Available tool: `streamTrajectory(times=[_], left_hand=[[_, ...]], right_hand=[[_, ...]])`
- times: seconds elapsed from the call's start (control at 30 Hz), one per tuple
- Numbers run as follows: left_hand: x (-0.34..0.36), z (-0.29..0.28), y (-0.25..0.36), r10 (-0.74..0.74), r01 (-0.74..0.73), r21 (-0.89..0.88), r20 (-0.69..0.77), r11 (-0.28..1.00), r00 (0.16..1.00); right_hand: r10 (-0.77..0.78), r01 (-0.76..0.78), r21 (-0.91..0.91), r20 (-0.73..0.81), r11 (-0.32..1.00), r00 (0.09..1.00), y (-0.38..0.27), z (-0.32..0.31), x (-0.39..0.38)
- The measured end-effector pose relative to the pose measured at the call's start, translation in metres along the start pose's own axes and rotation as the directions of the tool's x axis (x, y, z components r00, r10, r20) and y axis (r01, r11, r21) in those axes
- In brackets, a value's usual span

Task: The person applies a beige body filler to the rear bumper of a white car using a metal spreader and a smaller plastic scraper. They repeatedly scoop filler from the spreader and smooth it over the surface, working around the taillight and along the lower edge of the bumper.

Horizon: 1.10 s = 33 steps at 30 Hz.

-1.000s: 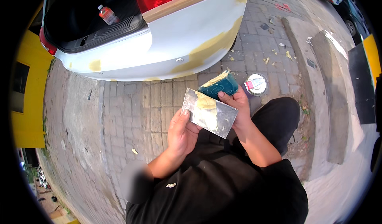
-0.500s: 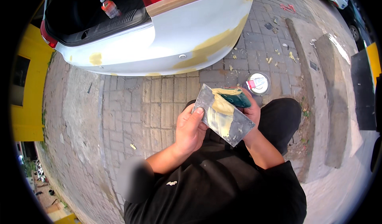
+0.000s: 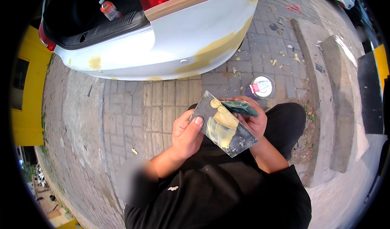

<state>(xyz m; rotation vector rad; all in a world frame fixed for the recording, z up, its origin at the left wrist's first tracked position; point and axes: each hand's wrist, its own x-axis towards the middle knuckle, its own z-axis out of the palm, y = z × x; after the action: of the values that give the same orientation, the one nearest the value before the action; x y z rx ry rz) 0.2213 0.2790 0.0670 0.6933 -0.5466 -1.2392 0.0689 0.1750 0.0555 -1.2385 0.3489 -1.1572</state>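
Note:
My left hand (image 3: 187,134) grips a flat grey board (image 3: 245,139) by its left edge, with the thumb on top. Beige putty (image 3: 226,118) lies in a thick ridge across the board, with a thinner smear below and a small blob near its upper corner. In my right hand (image 3: 258,121) is a dark green flat spreader (image 3: 243,108), tilted low at the board's upper right edge. Putty coats the spreader's far edge. My right fingers are partly hidden behind the board and spreader.
Ahead stands a white car's rear bumper (image 3: 166,38) with yellowish filler patches and an open trunk holding a bottle (image 3: 109,9). A round tin (image 3: 266,91) with a red-and-white tube (image 3: 256,87) on its lid sits beyond my right knee. A concrete kerb (image 3: 313,107) runs along the right.
The spreader has tipped flatter against the board, and a putty blob now shows near the board's upper corner. Both hands have shifted slightly left and toward me.

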Motion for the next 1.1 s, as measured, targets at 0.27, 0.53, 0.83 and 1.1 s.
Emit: streamTrajectory(times=[0.27,0.53,0.83,1.1], left_hand=[[0.015,0.014,0.006,-0.234,0.269,-0.132,0.23,0.954,0.945],[0.012,0.0,0.003,-0.163,0.157,-0.113,-0.047,0.981,0.985],[0.017,0.023,-0.001,-0.491,0.52,-0.14,0.196,0.843,0.849],[0.02,0.002,0.011,-0.394,0.396,-0.026,0.046,0.918,0.918]], right_hand=[[0.233,-0.224,-0.114,0.073,0.968,0.97,0.016,-0.02,-0.01],[-0.014,0.014,0.252,0.0,0.968,1.0,0.011,-0.023,0.003],[-0.125,0.117,0.102,0.073,0.988,0.99,0.02,-0.039,0.001],[-0.12,0.115,0.197,0.017,0.974,0.993,0.007,-0.052,0.007]])
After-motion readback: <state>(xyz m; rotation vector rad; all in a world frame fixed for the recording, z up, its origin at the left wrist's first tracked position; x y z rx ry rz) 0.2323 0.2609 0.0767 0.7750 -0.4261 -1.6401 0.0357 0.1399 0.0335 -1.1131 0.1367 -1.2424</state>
